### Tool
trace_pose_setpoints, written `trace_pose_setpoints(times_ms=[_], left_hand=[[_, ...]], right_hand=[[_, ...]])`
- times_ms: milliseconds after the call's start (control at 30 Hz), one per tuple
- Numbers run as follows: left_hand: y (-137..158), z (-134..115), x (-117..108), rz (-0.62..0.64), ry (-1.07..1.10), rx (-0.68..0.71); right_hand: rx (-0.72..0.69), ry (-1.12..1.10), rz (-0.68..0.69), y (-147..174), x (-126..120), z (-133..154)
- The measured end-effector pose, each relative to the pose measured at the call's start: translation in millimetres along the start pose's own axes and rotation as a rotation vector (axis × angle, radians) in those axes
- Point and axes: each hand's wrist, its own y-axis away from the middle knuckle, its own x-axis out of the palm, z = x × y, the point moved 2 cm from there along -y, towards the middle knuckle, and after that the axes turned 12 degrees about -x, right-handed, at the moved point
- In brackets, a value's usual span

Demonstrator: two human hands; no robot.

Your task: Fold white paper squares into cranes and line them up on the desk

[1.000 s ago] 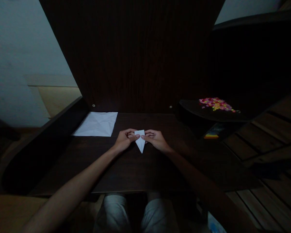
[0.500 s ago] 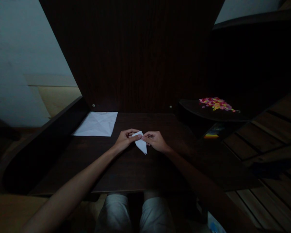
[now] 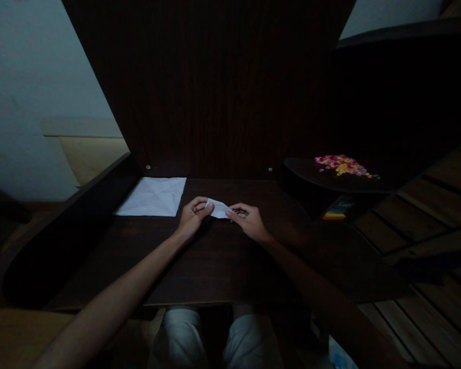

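folded paper (image 3: 217, 209) is pinched at both ends, by the left hand (image 3: 191, 218) and the right hand (image 3: 250, 221). Its long axis is held basically crosswise between them, neither one really nearer

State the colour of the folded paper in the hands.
The folded paper is white, bluish in this dim light, seen best in the head view.

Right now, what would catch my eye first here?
Probably the bright pile of pink and yellow pieces on the shelf at right. Next, the folded white paper held in the left hand and right hand over the dark desk. A creased white sheet lies at its back left.
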Motion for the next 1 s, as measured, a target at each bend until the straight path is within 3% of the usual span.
trace_pose_setpoints(times_ms=[167, 300, 467, 800, 1000], left_hand=[[1, 1, 2, 0.024, -0.044, -0.103], [6, 3, 8, 0.187, -0.107, -0.225], [11, 7, 14, 0.291, -0.15, -0.272], [3, 7, 7, 0.134, -0.046, -0.184], [3, 7, 9, 0.156, -0.017, -0.208]], right_hand=[[0.0, -0.041, -0.234, -5, -11, 2], [0.008, -0.111, -0.326, -6, -14, 3], [0.043, -0.136, -0.262, -6, -10, 1], [0.112, -0.138, 0.022, -2, 4, -7], [0.053, -0.121, 0.037, -2, 2, -2]])
